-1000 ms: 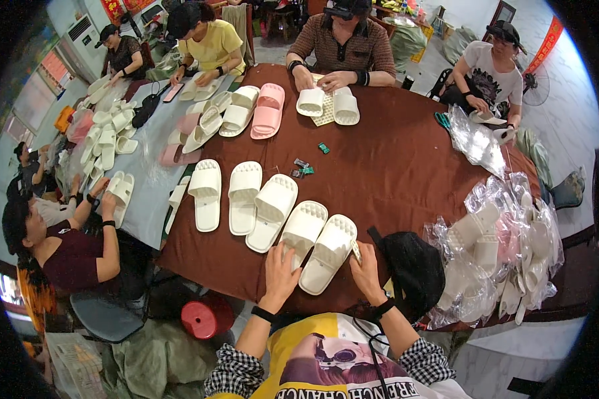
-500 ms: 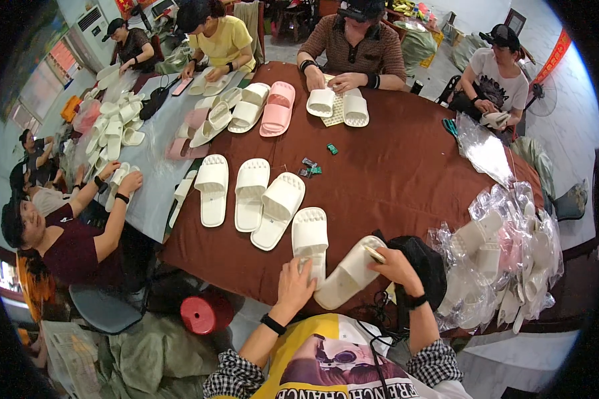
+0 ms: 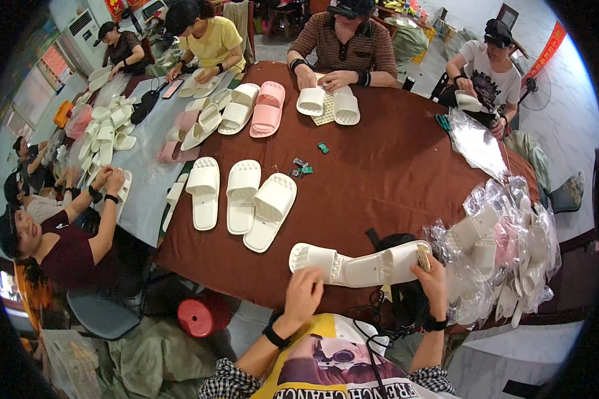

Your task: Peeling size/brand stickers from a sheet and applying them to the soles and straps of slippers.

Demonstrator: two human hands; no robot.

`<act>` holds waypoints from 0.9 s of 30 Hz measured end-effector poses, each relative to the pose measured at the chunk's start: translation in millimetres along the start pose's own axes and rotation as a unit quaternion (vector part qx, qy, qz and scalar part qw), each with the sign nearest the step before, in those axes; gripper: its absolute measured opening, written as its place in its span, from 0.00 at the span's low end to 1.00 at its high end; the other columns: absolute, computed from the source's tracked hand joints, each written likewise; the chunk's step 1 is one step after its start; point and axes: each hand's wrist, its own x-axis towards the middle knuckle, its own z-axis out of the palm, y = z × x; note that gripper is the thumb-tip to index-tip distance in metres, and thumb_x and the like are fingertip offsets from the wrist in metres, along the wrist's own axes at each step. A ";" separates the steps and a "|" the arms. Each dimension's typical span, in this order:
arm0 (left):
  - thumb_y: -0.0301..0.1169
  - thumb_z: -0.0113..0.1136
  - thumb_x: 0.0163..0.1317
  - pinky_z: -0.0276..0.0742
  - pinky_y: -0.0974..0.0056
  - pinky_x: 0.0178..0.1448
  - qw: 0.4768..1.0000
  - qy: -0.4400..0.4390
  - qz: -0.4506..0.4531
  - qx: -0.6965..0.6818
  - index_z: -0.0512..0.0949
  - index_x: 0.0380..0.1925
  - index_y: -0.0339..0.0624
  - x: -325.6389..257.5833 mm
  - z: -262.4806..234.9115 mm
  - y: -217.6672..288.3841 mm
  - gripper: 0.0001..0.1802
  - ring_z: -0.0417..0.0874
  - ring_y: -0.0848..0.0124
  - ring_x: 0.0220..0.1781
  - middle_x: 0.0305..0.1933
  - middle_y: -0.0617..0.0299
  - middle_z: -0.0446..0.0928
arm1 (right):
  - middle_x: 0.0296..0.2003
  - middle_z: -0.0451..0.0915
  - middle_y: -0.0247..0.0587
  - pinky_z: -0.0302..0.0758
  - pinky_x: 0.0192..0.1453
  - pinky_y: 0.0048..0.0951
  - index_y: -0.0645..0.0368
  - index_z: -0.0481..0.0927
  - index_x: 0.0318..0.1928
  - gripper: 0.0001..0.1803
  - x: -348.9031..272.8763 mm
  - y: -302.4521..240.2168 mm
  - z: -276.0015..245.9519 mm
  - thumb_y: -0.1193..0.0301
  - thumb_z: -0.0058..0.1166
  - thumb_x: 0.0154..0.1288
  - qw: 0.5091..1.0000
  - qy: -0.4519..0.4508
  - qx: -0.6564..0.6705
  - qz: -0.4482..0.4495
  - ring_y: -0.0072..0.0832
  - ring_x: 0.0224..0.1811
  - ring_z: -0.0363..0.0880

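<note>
Two white slippers (image 3: 359, 266), flat on the counter (image 3: 393, 166) a second ago, are now lifted sole to sole at its near edge; left hand (image 3: 304, 292) and right hand (image 3: 432, 276) each grip one end.

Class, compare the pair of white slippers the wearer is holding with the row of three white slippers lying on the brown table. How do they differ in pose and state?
The held pair is lifted off the table edge, clasped between the left hand and right hand; the row of three lies flat, untouched. The held pair is pressed together, lying crosswise; the three lie side by side, separate, straps up. Both groups are the same white slide style.
</note>
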 end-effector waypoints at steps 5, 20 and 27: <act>0.33 0.72 0.53 0.58 0.49 0.76 0.976 0.040 0.025 0.214 0.57 0.72 0.40 3.4 -13.8 -30.0 0.48 0.59 0.43 0.73 0.73 0.39 0.57 | 0.25 0.77 0.52 0.73 0.33 0.36 0.66 0.77 0.37 0.15 -3.1 14.5 22.9 0.67 0.64 0.57 0.995 0.030 -0.096 -0.012 0.33 0.26 0.76; 0.30 0.77 0.43 0.69 0.51 0.61 0.975 0.051 0.020 0.214 0.60 0.67 0.30 6.4 -22.0 -59.9 0.51 0.71 0.49 0.59 0.57 0.46 0.70 | 0.26 0.83 0.47 0.77 0.33 0.36 0.65 0.79 0.42 0.13 -13.9 13.3 123.3 0.68 0.61 0.63 0.993 -0.107 -0.031 0.030 0.33 0.29 0.84; 0.33 0.78 0.44 0.70 0.51 0.63 0.978 0.037 -0.021 0.204 0.61 0.65 0.28 5.2 -20.5 -58.2 0.51 0.71 0.46 0.60 0.57 0.42 0.70 | 0.30 0.83 0.44 0.75 0.33 0.34 0.64 0.77 0.48 0.15 -3.4 21.9 145.1 0.69 0.59 0.64 0.995 -0.084 -0.049 -0.022 0.31 0.29 0.82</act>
